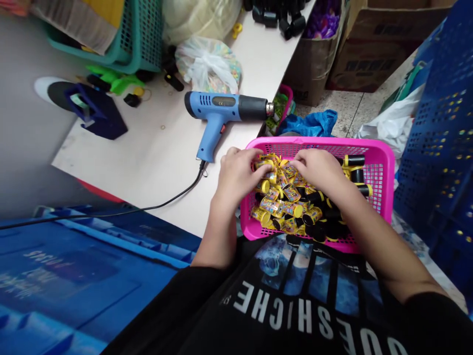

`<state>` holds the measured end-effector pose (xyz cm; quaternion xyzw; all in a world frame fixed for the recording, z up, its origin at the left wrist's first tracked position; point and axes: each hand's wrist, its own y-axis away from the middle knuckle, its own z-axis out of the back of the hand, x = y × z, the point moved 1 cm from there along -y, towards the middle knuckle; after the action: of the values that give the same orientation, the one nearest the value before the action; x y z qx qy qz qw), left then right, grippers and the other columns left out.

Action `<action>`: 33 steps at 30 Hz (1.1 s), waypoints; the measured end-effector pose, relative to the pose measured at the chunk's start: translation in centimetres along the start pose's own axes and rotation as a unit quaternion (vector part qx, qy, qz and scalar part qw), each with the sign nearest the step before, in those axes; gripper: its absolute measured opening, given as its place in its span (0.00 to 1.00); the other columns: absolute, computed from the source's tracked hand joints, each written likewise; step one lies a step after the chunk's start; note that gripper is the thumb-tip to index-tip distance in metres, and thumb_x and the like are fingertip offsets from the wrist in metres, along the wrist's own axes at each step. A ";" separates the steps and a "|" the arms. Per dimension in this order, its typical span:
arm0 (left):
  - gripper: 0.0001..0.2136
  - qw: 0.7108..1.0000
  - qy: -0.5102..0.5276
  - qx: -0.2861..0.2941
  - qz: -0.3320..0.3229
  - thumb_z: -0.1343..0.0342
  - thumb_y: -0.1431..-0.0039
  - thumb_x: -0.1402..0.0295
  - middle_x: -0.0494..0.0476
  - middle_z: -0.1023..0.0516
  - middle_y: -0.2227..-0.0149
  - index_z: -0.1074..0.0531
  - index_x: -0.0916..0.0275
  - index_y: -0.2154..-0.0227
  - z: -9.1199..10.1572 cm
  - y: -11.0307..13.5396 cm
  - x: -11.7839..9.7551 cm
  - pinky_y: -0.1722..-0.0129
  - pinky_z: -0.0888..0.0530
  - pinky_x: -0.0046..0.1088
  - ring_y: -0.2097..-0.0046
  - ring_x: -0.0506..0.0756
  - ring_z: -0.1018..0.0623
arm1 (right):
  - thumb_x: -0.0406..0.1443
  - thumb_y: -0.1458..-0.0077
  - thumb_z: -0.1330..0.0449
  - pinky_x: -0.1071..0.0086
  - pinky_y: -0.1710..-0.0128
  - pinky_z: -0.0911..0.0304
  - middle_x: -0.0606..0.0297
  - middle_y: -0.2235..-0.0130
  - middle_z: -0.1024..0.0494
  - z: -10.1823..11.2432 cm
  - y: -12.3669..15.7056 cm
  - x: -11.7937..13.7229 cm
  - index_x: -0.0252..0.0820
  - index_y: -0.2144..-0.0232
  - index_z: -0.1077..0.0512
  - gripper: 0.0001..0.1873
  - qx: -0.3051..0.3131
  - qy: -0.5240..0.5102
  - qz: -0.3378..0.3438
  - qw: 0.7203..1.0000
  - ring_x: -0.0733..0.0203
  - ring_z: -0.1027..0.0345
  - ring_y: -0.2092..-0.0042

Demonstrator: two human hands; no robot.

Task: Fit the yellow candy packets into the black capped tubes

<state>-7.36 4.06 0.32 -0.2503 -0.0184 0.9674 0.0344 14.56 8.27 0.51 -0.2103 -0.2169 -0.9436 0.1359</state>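
Observation:
Both my hands rest inside the rim of a pink plastic mesh basket [380, 167], which is heaped with small black-and-yellow cylinders [286, 204] in printed yellow wrappers. My left hand [240, 177] lies curled at the heap's left edge, its fingertips on the wrappers. My right hand [318, 172] is bent over the top of the heap, fingers pointing left toward my left hand. Each hand's palm and fingers hide whatever lies beneath, so I cannot tell whether either one holds a cylinder.
Left of the basket, a blue heat gun [218, 111] lies on a white table [140, 153], its cord trailing toward a blue crate lid [92, 266]. A blue mesh crate [436, 148] stands at the right. Cardboard boxes [373, 49] and plastic bags sit beyond the table.

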 end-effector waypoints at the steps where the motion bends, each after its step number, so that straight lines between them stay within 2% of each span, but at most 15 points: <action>1: 0.14 0.999 -0.034 0.020 -0.002 0.35 0.41 0.60 0.59 0.18 0.58 0.20 0.58 0.54 -0.2 0.0 0.1 0.50 0.30 0.45 0.53 0.64 0.26 | 0.45 0.34 0.46 0.61 0.57 0.34 0.52 0.59 0.14 -0.2 -0.2 0.4 0.42 0.62 0.18 0.19 0.017 0.028 0.001 0.999 0.48 0.22 0.57; 3: 0.12 0.998 -0.055 0.021 -0.005 0.37 0.39 0.62 0.61 0.18 0.54 0.20 0.58 0.54 -0.6 0.2 0.1 0.48 0.32 0.46 0.50 0.65 0.27 | 0.47 0.33 0.46 0.61 0.58 0.34 0.52 0.59 0.14 -0.7 -0.2 0.8 0.43 0.61 0.18 0.21 0.039 0.049 0.007 0.998 0.47 0.21 0.57; 5: 0.11 0.999 -0.037 0.010 -0.005 0.39 0.38 0.61 0.61 0.19 0.55 0.18 0.58 0.57 -0.9 0.4 0.2 0.48 0.33 0.45 0.51 0.64 0.28 | 0.46 0.34 0.45 0.61 0.58 0.34 0.54 0.58 0.14 -0.9 -0.1 0.6 0.44 0.58 0.18 0.18 0.018 0.047 0.001 0.999 0.47 0.21 0.56; 8: 0.11 1.000 -0.008 0.013 -0.012 0.39 0.38 0.58 0.61 0.19 0.61 0.18 0.58 0.68 -1.2 0.4 0.7 0.50 0.34 0.44 0.55 0.63 0.29 | 0.44 0.33 0.46 0.60 0.56 0.33 0.52 0.57 0.14 -1.3 -0.6 0.5 0.42 0.56 0.18 0.19 -0.047 0.052 -0.023 0.997 0.47 0.21 0.56; 12: 0.14 0.998 0.019 0.034 -0.049 0.38 0.41 0.58 0.59 0.21 0.72 0.23 0.58 0.79 -1.2 0.1 0.8 0.55 0.35 0.40 0.62 0.61 0.32 | 0.47 0.31 0.48 0.56 0.56 0.31 0.46 0.59 0.15 -2.5 -2.7 2.4 0.37 0.57 0.16 0.25 -0.044 0.044 -0.021 0.998 0.43 0.20 0.57; 15: 0.16 0.997 -0.021 0.063 -0.036 0.39 0.40 0.58 0.58 0.26 0.79 0.26 0.58 0.81 -0.8 0.3 0.4 0.61 0.37 0.38 0.66 0.60 0.34 | 0.49 0.33 0.45 0.57 0.56 0.30 0.43 0.58 0.15 -3.8 -4.4 4.1 0.34 0.57 0.17 0.25 -0.038 0.041 -0.034 0.998 0.43 0.20 0.55; 18: 0.16 0.994 -0.063 0.087 -0.031 0.41 0.38 0.58 0.59 0.25 0.78 0.25 0.59 0.80 -0.5 0.6 0.0 0.63 0.39 0.38 0.68 0.59 0.34 | 0.45 0.35 0.40 0.60 0.55 0.30 0.45 0.56 0.14 -4.4 -5.0 4.7 0.38 0.55 0.17 0.19 -0.027 0.051 -0.029 0.998 0.47 0.20 0.54; 22: 0.18 0.995 -0.065 0.071 -0.023 0.42 0.37 0.57 0.57 0.27 0.80 0.25 0.59 0.80 -0.4 0.8 0.0 0.64 0.40 0.36 0.71 0.57 0.35 | 0.43 0.33 0.45 0.61 0.56 0.32 0.51 0.59 0.14 -3.1 -4.0 3.5 0.43 0.55 0.17 0.19 -0.068 0.030 0.005 0.997 0.48 0.21 0.56; 24: 0.19 0.996 -0.062 0.064 -0.013 0.42 0.36 0.56 0.57 0.28 0.81 0.25 0.59 0.81 -0.4 0.8 0.0 0.65 0.39 0.36 0.71 0.57 0.34 | 0.43 0.33 0.47 0.62 0.58 0.34 0.54 0.61 0.14 -1.8 -3.2 2.4 0.43 0.59 0.16 0.19 -0.063 -0.001 0.023 0.998 0.50 0.22 0.59; 25: 0.19 0.997 -0.056 0.047 -0.006 0.43 0.36 0.55 0.58 0.26 0.79 0.25 0.59 0.80 -0.4 0.8 -0.2 0.64 0.37 0.37 0.70 0.58 0.33 | 0.42 0.34 0.46 0.63 0.59 0.35 0.55 0.62 0.14 -1.1 -2.8 1.8 0.42 0.61 0.16 0.19 -0.049 -0.020 0.034 0.998 0.52 0.22 0.60; 27: 0.17 0.999 -0.023 -0.021 0.008 0.44 0.34 0.56 0.59 0.21 0.73 0.22 0.60 0.74 -0.4 0.6 -0.6 0.60 0.34 0.38 0.66 0.59 0.28 | 0.41 0.36 0.43 0.65 0.62 0.38 0.59 0.66 0.16 0.1 -1.8 0.7 0.42 0.67 0.17 0.16 -0.010 -0.052 0.058 0.997 0.56 0.25 0.65; 29: 0.14 0.995 0.053 -0.085 -0.002 0.45 0.32 0.58 0.59 0.17 0.64 0.20 0.60 0.67 -0.4 0.4 -1.5 0.54 0.30 0.39 0.60 0.59 0.23 | 0.41 0.38 0.42 0.66 0.66 0.42 0.63 0.73 0.20 1.2 -0.7 -0.3 0.42 0.73 0.19 0.16 0.025 -0.073 0.071 0.995 0.59 0.30 0.70; 31: 0.11 0.984 0.158 -0.080 -0.034 0.42 0.33 0.60 0.59 0.16 0.56 0.19 0.59 0.59 -0.9 0.2 -2.5 0.49 0.28 0.37 0.53 0.58 0.21 | 0.43 0.39 0.42 0.67 0.69 0.45 0.67 0.78 0.25 2.1 0.4 -1.1 0.42 0.76 0.23 0.18 0.055 -0.096 0.081 0.991 0.61 0.34 0.73; 33: 0.14 0.964 0.262 -0.022 -0.047 0.37 0.38 0.61 0.58 0.16 0.51 0.21 0.58 0.52 -1.7 0.1 -3.5 0.49 0.26 0.35 0.51 0.57 0.20 | 0.44 0.37 0.44 0.68 0.69 0.45 0.68 0.78 0.27 2.8 1.4 -1.7 0.42 0.76 0.25 0.19 0.082 -0.131 0.100 0.983 0.62 0.36 0.73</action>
<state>-3.53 3.70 0.54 -0.4942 -0.0419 0.8649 0.0779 17.46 8.61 2.48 -0.3405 -0.2873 -0.8686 0.2170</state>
